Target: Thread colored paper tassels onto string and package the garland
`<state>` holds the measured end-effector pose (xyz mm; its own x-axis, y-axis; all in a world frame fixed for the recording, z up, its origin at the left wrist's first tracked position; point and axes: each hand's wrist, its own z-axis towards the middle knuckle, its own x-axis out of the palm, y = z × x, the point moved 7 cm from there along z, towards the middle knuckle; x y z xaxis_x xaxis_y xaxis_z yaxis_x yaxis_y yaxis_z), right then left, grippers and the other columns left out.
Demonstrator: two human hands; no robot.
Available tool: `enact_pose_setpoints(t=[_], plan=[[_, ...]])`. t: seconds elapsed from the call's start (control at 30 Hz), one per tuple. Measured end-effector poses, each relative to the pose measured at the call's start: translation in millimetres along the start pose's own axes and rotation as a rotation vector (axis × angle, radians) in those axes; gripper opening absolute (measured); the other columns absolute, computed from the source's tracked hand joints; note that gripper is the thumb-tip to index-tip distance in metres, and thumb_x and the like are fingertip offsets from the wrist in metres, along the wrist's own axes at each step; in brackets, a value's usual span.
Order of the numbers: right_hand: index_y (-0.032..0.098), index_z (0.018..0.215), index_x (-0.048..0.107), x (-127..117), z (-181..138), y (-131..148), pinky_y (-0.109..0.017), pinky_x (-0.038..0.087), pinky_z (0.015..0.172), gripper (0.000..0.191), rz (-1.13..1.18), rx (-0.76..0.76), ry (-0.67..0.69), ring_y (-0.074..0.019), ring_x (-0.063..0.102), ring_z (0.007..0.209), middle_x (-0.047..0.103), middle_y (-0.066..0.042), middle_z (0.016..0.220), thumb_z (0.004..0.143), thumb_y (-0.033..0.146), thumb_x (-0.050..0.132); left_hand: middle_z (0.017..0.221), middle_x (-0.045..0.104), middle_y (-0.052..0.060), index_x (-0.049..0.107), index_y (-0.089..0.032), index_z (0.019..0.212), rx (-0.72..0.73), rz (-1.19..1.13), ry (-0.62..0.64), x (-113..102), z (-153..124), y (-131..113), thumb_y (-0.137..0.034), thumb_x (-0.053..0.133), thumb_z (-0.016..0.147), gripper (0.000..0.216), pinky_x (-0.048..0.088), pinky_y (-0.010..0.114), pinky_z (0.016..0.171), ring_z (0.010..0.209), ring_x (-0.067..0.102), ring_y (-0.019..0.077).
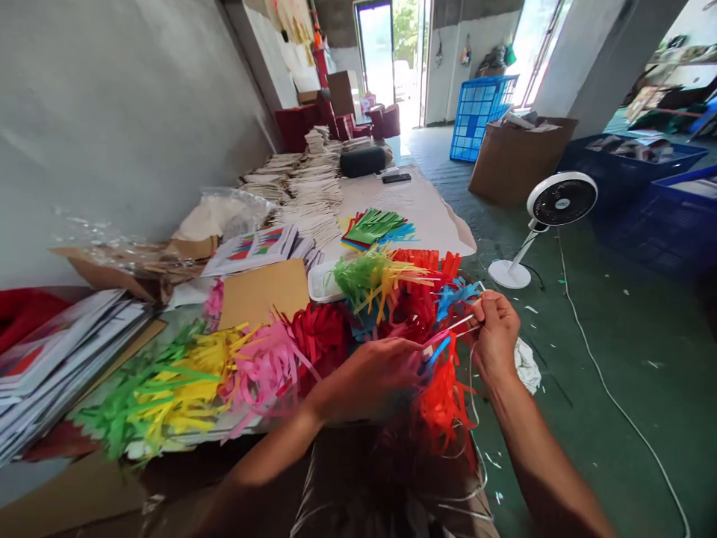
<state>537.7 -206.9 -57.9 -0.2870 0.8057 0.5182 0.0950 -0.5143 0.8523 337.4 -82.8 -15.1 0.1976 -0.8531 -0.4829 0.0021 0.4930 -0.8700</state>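
My right hand [496, 329] is closed in a pinch on a white string [462, 323] at the table's right edge. Opposite it, my left hand [386, 366] grips the string near a pink and blue strip; its fingertips are partly hidden and blurred. An orange-red paper tassel [445, 403] hangs below, between the hands. Loose string trails down over my lap. Green tassel paper [361, 276], red tassel paper [417, 291] and blue fringe [455, 297] lie just beyond the hands. Left of them spread dark red [319, 336], pink [266, 359] and yellow [182, 385] paper tassels.
A white tray [322, 284], brown cardboard [261, 291] and a stack of fringed paper sheets [375, 226] sit on the table. Printed packs [67, 351] lie at left. A white fan [562, 202], cardboard box [515, 161] and blue crates [482, 112] stand on the floor at right.
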Motion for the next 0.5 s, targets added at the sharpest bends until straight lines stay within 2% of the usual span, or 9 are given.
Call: enact_pose_setpoints(t=[0.07, 0.13, 0.17, 0.23, 0.37, 0.5], plan=[[0.023, 0.082, 0.054, -2.0, 0.6, -1.6, -0.019, 0.025, 0.039, 0.042, 0.010, 0.006, -0.017, -0.0057, 0.027, 0.043, 0.037, 0.012, 0.057, 0.079, 0.053, 0.084, 0.105, 0.081, 0.005, 0.079, -0.028, 0.122, -0.079, 0.102, 0.000, -21.5, -5.1, 1.6, -0.036, 0.072, 0.094, 0.030, 0.047, 0.030, 0.076, 0.087, 0.073, 0.0236], [0.024, 0.082, 0.054, 0.2, 0.6, -3.8, -0.019, 0.025, 0.038, 0.042, 0.003, 0.016, -0.013, -0.0054, 0.028, 0.041, 0.036, 0.012, 0.057, 0.079, 0.053, 0.083, 0.089, 0.080, 0.004, 0.082, -0.027, 0.105, -0.164, 0.375, -0.063, -46.6, -0.5, 4.9, -0.039, 0.064, 0.100, 0.023, 0.043, 0.029, 0.069, 0.076, 0.070, 0.0206], [0.024, 0.083, 0.054, 2.8, 0.1, -5.0, -0.019, 0.025, 0.037, 0.041, -0.008, 0.021, -0.003, -0.0053, 0.028, 0.040, 0.036, 0.013, 0.057, 0.080, 0.053, 0.083, 0.087, 0.078, 0.004, 0.082, -0.025, 0.098, -0.196, 0.550, -0.122, -58.5, 5.6, 6.1, -0.038, 0.060, 0.102, 0.026, 0.041, 0.029, 0.067, 0.076, 0.069, 0.0203], [0.024, 0.085, 0.055, 9.6, -2.2, -7.7, -0.019, 0.025, 0.037, 0.041, -0.030, 0.028, 0.031, -0.0052, 0.029, 0.040, 0.037, 0.013, 0.058, 0.081, 0.054, 0.082, 0.095, 0.077, 0.006, 0.080, -0.024, 0.099, -0.203, 0.865, -0.205, -70.6, 24.4, 8.2, -0.030, 0.057, 0.103, 0.024, 0.039, 0.030, 0.066, 0.085, 0.069, 0.0219], [0.024, 0.087, 0.056, 18.4, -8.7, -12.1, -0.019, 0.025, 0.039, 0.038, -0.064, 0.029, 0.081, -0.0058, 0.029, 0.043, 0.040, 0.011, 0.060, 0.084, 0.054, 0.079, 0.111, 0.070, 0.011, 0.076, -0.022, 0.112, 0.014, 1.227, -0.048, -44.9, 67.4, 24.8, -0.017, 0.056, 0.101, 0.023, 0.044, 0.034, 0.073, 0.105, 0.065, 0.0263], [0.024, 0.088, 0.057, 15.8, -11.5, -13.3, -0.020, 0.027, 0.039, 0.036, -0.100, 0.029, 0.076, -0.0067, 0.031, 0.044, 0.043, 0.010, 0.062, 0.083, 0.052, 0.079, 0.112, 0.069, 0.013, 0.068, -0.018, 0.130, 0.169, 1.337, -0.051, -32.5, 80.0, 42.4, -0.012, 0.052, 0.102, 0.033, 0.046, 0.040, 0.084, 0.108, 0.062, 0.0273]])
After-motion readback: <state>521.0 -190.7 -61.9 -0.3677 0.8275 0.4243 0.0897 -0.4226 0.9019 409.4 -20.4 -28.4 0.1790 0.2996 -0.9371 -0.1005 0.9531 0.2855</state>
